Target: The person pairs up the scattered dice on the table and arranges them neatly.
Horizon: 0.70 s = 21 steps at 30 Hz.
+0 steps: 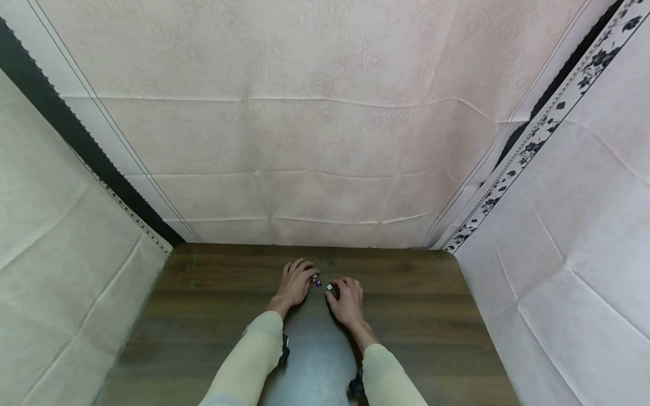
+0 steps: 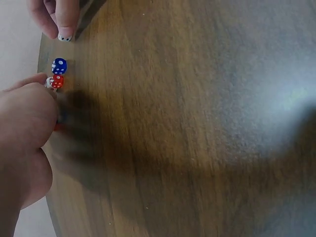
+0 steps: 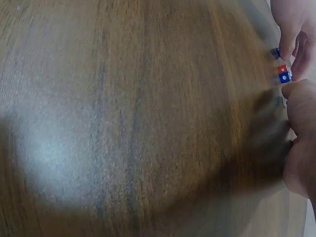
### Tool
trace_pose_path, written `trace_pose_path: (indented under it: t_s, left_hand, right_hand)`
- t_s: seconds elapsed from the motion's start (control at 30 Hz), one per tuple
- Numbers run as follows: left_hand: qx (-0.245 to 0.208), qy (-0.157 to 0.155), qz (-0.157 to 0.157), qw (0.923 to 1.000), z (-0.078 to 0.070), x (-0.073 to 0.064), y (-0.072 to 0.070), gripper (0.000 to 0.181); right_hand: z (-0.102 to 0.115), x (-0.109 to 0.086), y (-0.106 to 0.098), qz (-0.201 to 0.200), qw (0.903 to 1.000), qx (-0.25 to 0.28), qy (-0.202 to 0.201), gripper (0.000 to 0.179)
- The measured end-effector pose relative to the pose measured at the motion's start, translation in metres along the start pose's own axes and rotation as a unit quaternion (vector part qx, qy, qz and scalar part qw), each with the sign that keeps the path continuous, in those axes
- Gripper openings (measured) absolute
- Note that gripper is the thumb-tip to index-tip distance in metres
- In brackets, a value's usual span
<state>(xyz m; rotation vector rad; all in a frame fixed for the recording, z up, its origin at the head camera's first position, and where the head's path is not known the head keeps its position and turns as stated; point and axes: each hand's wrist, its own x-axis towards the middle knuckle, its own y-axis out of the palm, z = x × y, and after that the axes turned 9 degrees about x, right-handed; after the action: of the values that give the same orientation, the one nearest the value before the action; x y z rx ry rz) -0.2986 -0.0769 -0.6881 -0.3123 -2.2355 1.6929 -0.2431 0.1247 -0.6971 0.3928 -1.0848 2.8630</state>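
Note:
Near the table's far edge, my left hand (image 1: 295, 285) bends over a small cluster of dice (image 1: 318, 283). A fingertip of it meets a white die (image 2: 48, 83) beside a red die (image 2: 57, 81); a blue die (image 2: 59, 66) stands next to the red one. Another blue die (image 3: 275, 52) is by the left thumb. Whether those left fingers pinch the white die I cannot tell. My right hand (image 1: 349, 301) pinches a separate white die (image 1: 329, 287) between thumb and finger, a short way right of the cluster. Its lower part is hidden by the fingers.
The dark wooden table (image 1: 203, 332) has rounded far corners. Pale patterned cloth (image 1: 325, 141) hangs behind it, with more cloth (image 1: 574, 270) along both sides. Glare falls on the tabletop between the forearms. Dark wrist devices (image 1: 357, 384) sit under the pale sleeves.

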Motion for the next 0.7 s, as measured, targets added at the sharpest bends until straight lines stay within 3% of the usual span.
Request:
trace_pose_path:
  t_s: [0.23, 0.33, 0.5, 0.7]
  left_hand:
    - [-0.007, -0.019, -0.011, 0.9997, 0.0, 0.001, -0.003, 0.021]
    - [-0.017, -0.035, 0.002, 0.9992, 0.0, 0.0, -0.007, 0.016]
    - [-0.039, -0.058, 0.015, 0.9974, 0.001, -0.003, -0.014, 0.014]
    - [-0.048, -0.065, 0.012, 0.9967, 0.002, -0.006, -0.017, 0.012]
  right_hand:
    - [-0.001, 0.001, 0.003, -0.003, 1.0, -0.008, 0.003, 0.03]
    - [-0.001, 0.002, 0.004, -0.004, 0.9999, -0.011, 0.006, 0.028]
    - [0.001, 0.003, 0.004, -0.014, 0.9999, -0.003, 0.009, 0.026]
    - [0.002, 0.004, 0.008, -0.033, 0.9993, -0.01, 0.012, 0.023]
